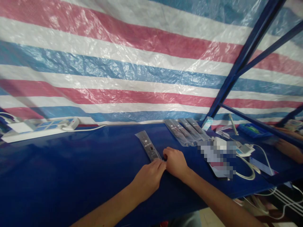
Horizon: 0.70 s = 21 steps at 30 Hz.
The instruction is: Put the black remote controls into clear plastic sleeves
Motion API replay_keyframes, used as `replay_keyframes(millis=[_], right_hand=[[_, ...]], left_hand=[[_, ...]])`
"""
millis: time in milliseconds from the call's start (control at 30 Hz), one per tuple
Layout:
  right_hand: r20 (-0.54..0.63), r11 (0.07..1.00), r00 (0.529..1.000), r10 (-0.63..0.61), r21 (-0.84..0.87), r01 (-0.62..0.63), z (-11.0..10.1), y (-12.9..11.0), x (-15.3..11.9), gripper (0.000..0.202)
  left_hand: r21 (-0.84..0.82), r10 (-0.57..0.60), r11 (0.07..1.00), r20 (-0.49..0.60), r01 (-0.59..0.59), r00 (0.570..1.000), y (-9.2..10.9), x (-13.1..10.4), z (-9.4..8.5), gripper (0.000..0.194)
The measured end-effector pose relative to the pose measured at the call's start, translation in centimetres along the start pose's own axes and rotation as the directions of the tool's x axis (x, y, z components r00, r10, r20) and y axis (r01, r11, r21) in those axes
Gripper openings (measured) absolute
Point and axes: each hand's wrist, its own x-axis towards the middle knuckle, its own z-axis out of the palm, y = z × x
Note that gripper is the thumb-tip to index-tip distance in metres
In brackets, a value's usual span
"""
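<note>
A black remote control (pixel 148 146) in a clear plastic sleeve lies slantwise on the blue table, its far end pointing up and left. My left hand (pixel 150 178) is closed with its fingertips pinching the near end of the sleeve. Right against it, my right hand (pixel 176 162) is also closed, its fingers curled at the same end of the sleeve. My fingers hide that end, so the exact grip is partly covered. Several more sleeved remote controls (pixel 187 131) lie side by side at the back, to the right of my hands.
A white power strip (pixel 40 129) with a plugged-in adapter stands at the back left. A phone-like device (pixel 219 171), partly pixelated, lies right of my hands near white cables (pixel 248 176). Blue metal bars (pixel 233 77) rise there; beyond them show another person's hand (pixel 287 148) and a blue tray (pixel 254 130).
</note>
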Motion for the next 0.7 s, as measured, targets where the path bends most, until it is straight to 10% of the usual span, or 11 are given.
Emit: replay_keyframes(millis=[367,700], right_hand=[[0.132,0.971,0.973,-0.189,0.171,0.165,-3.8,1.7,-1.3,0.021],[-0.085,0.997,0.996,0.0,-0.071,-0.007,-1.5,-5.6,1.7,0.057]], left_hand=[[0.132,-0.071,0.988,-0.087,0.082,0.994,-0.9,-3.2,-0.7,0.021],[0.119,-0.125,0.982,-0.169,0.146,0.978,-2.0,-5.0,-0.3,0.025]])
